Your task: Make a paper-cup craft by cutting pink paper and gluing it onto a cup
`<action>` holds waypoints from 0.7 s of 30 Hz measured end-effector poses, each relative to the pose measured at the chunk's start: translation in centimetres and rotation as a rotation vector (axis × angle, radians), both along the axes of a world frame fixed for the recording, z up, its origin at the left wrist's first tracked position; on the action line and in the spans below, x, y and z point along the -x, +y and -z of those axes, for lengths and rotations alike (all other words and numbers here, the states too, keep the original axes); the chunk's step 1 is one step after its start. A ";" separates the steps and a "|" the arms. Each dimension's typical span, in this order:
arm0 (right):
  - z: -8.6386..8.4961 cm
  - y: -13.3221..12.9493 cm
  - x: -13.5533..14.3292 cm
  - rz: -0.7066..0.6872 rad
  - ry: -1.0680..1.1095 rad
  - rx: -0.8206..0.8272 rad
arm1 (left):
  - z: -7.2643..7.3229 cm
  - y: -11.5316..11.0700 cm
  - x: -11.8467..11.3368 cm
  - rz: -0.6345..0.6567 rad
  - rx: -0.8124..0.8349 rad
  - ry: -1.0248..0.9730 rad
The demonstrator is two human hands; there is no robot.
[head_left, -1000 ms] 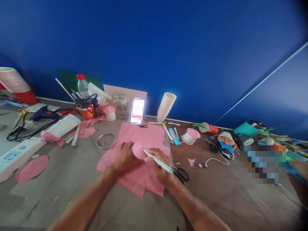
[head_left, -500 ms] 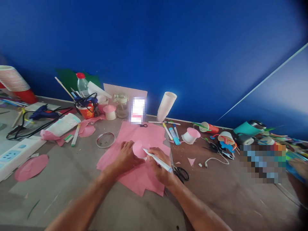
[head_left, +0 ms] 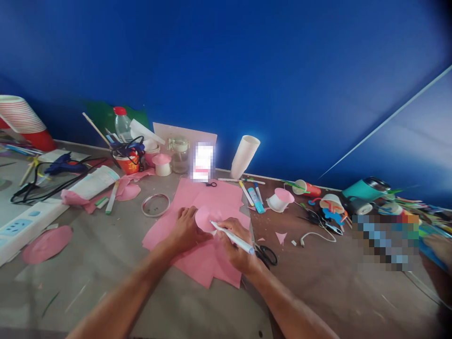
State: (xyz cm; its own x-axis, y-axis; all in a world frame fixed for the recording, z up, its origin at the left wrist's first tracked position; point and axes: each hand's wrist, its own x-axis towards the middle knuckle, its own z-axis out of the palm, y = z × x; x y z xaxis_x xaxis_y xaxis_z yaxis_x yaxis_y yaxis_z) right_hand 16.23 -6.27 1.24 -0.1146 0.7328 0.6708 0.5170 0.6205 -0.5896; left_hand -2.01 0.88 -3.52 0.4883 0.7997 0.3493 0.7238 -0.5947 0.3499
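My left hand [head_left: 189, 231] is closed around the near left side of a round pink paper disc [head_left: 203, 216], with the thumb across its lower edge. A small white patch shows under the disc; what lies beneath is mostly hidden by my fingers. In my right hand [head_left: 236, 242] is a white marker [head_left: 233, 238] with a pale blue end, gripped like a pen. Its tip meets or hovers just over the disc's right side; I cannot tell which. Both hands are above overlapping pink paper sheets [head_left: 197, 270]. Black-handled scissors [head_left: 269, 255] lie beside my right wrist, partly covered.
A white cup with a pink top [head_left: 280, 200], a glue stick [head_left: 255, 200] and markers lie behind right. A tape roll [head_left: 156, 205] and a power strip [head_left: 26, 226] are on the left. Stacked paper cups [head_left: 245, 155] lean by the blue wall. Another person's hand [head_left: 438, 245] shows far right.
The marker tip has shifted very slightly down on the disc, with my right hand. My left hand keeps its hold. The view has shifted a little.
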 end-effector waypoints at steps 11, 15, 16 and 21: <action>-0.6 -0.4 -0.3 0.011 -0.028 0.036 | 0.4 0.0 0.0 -0.003 -0.009 -0.029; -0.3 -0.3 -0.3 0.026 0.054 0.024 | 0.3 0.0 0.0 -0.003 -0.001 -0.009; -0.3 -0.2 -0.3 0.016 0.068 0.023 | 0.3 0.0 0.0 -0.001 0.003 -0.008; -0.5 -0.2 -0.3 -0.071 0.059 0.055 | 0.0 -0.2 -0.1 -0.004 0.007 -0.012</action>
